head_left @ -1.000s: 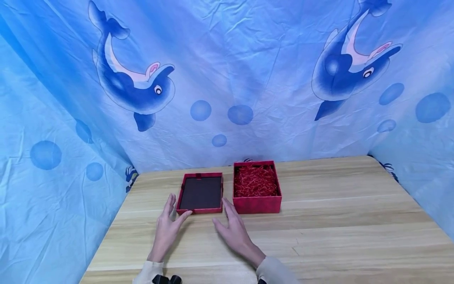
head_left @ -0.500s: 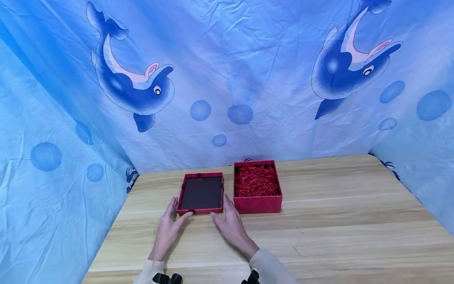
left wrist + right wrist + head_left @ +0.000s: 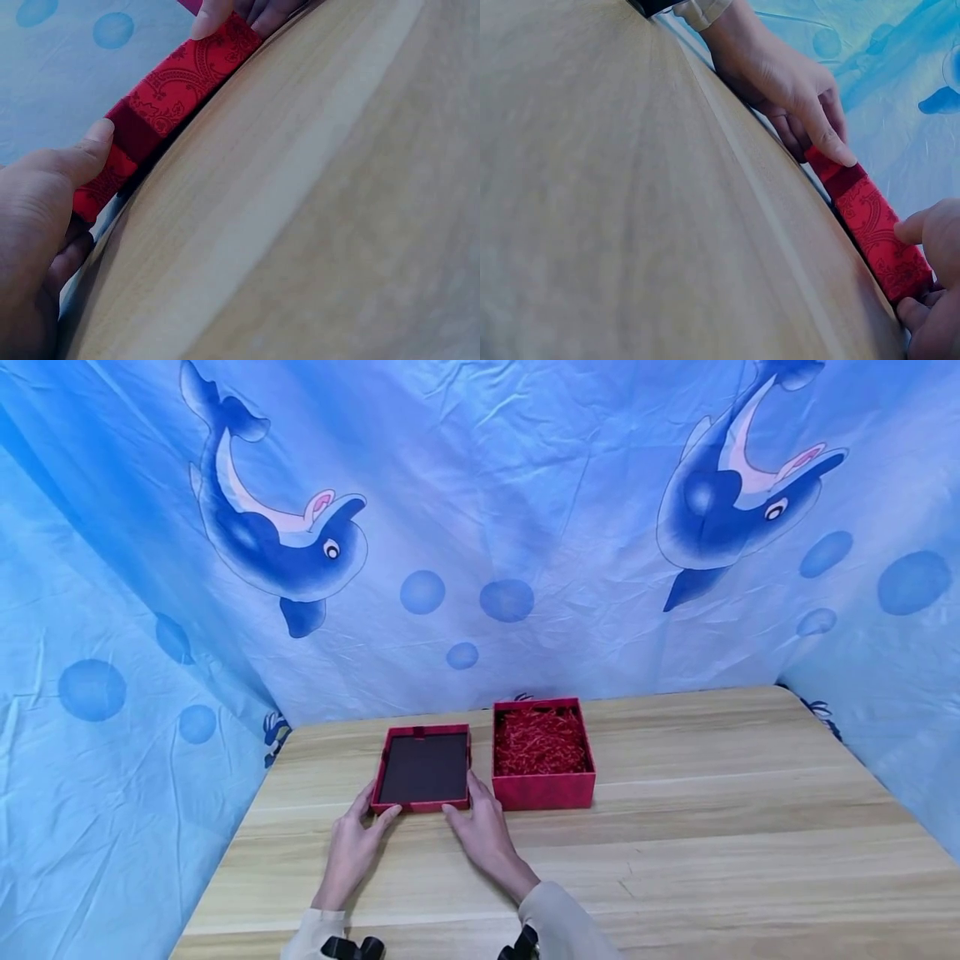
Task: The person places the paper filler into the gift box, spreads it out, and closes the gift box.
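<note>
Red and patterned outside, black inside: a shallow box (image 3: pixel 180 79), open side up, straight ahead of and between left hand (image 3: pixel 351 850) and right hand (image 3: pixel 487 837). Near-left corner grasped by the left hand, thumb on the near wall, fingers along the side; near-right corner grasped likewise by the right hand, thumb on the same wall, fingers round the other side. Dark red band (image 3: pixel 139 124) on that wall, just beside the left thumb. Hard to tell whether flat on the table (image 3: pixel 690 835) or just clear of it. Ahead and to the right of the right hand, near its fingers, a deeper red box (image 3: pixel 544 792), upright, open on top, full of red shredded paper (image 3: pixel 542 742). Behind each hand, a pale sleeve (image 3: pixel 570 928) and a black wrist device (image 3: pixel 352 948). Far ahead of both hands, blue cloth (image 3: pixel 465 510) with printed dolphins.
</note>
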`<state>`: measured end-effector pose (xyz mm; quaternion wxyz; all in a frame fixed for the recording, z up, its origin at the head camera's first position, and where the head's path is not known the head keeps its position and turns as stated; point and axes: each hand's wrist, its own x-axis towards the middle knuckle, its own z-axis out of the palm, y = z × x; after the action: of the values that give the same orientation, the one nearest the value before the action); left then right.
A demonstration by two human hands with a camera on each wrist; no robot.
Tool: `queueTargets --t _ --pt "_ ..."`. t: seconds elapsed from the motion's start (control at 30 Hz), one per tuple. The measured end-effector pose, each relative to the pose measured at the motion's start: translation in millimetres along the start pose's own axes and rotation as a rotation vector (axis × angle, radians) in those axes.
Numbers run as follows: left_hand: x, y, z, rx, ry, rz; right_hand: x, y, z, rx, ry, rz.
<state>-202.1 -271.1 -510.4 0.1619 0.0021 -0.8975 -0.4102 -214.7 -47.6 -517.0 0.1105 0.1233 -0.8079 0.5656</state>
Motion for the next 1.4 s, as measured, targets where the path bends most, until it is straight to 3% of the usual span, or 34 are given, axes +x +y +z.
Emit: queueTargets --t 0.27,0.5,0.7,1.0,1.17,1.4 --pt "-0.6 3.6 -2.9 -0.075 -0.014 -0.025 0.4 1 -1 0.051 0.048 -0.026" --pt "-2.6 4.3 -4.9 -0.114 0.028 -0.014 -4.0 -3 -4 0.059 0.065 -0.05" --pt "-6.6 10.9 -5.8 -0.161 0.026 -0.023 -5.8 -12 -11 0.086 0.057 -0.055" --pt "-12.1 18.8 -10.5 -0.182 0.057 -0.042 -10.1 -25 -18 0.062 0.057 -0.073" --pt "-13.1 22.9 -13.9 -0.172 0.098 -0.012 -11.8 -32 -21 0.04 0.057 -0.102" --pt "-13.4 33.0 -16.9 -0.151 0.166 0.034 -13.8 -44 -31 -0.081 0.04 -0.135"
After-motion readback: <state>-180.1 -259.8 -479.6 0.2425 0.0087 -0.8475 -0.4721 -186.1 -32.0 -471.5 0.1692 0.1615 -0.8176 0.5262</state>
